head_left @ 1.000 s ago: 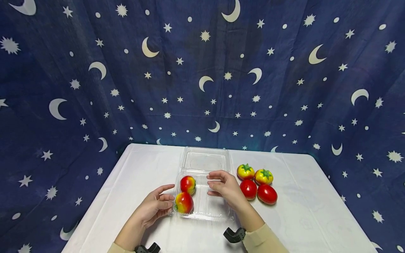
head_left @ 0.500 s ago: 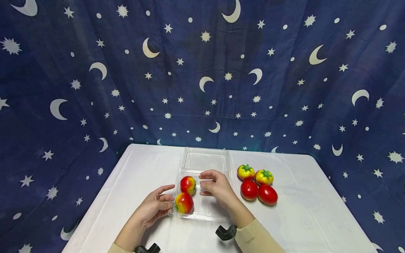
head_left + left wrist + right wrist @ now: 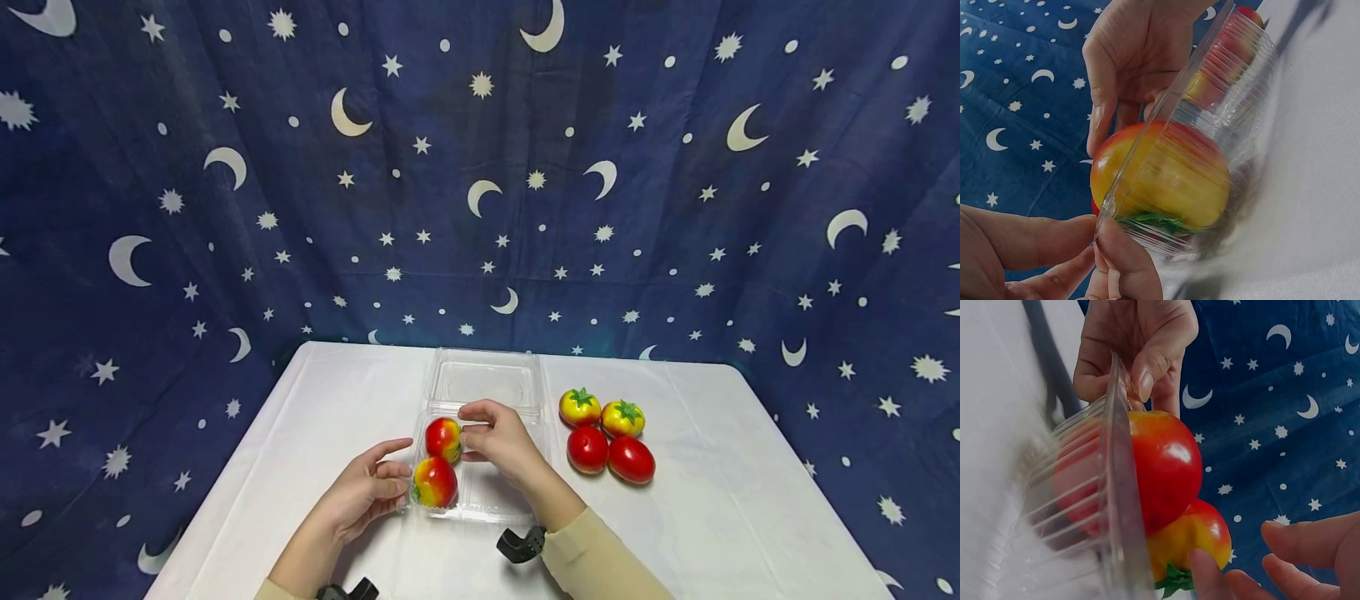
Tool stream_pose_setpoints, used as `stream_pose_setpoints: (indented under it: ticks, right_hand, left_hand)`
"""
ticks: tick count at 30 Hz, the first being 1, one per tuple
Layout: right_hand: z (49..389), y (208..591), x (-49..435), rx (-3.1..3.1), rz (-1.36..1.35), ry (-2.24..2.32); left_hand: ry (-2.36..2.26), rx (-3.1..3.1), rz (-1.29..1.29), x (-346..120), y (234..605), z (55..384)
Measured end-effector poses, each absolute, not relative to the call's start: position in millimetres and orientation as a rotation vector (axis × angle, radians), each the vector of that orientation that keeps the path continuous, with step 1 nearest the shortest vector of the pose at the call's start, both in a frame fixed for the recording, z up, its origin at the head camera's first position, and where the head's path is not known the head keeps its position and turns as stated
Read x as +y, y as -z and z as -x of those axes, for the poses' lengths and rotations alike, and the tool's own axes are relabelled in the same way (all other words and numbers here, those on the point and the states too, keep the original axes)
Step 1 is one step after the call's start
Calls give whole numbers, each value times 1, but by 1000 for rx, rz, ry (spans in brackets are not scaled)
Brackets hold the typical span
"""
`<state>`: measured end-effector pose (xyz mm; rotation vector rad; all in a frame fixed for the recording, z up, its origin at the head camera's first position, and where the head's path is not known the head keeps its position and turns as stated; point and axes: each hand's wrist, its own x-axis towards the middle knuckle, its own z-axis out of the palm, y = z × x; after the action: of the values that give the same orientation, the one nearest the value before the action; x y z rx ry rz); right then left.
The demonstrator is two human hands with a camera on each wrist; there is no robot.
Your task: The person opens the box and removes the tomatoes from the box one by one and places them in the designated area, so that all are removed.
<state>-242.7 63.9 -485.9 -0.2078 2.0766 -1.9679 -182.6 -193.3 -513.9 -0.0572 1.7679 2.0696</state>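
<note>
Two red-and-yellow toy tomatoes sit in the left side of a clear plastic clamshell box whose lid lies back. The near tomato is beside my left hand, and the far tomato is just behind it. In the left wrist view, thumb and finger of that hand pinch the box's rim. My right hand is over the box, fingers apart and slightly bent, fingertips right at the far tomato's right side. Its fingertip overlaps that tomato's green-leaf end in the right wrist view.
Right of the box, a yellow tomato, another yellow tomato and two red tomatoes form a cluster on the white tablecloth. The open lid points to the back edge. A blue star-and-moon curtain hangs behind.
My right hand has moved left across the box, from its right half up to the far tomato. The left hand has stayed at the rim, and the tomatoes have not moved.
</note>
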Motion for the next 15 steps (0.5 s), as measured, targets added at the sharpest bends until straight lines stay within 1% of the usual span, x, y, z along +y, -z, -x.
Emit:
stream_pose_setpoints:
  ticks: [15]
  right_hand:
    - [245, 488, 51, 2134, 185, 1895]
  left_hand:
    - [-2062, 1786, 60, -192, 513, 184]
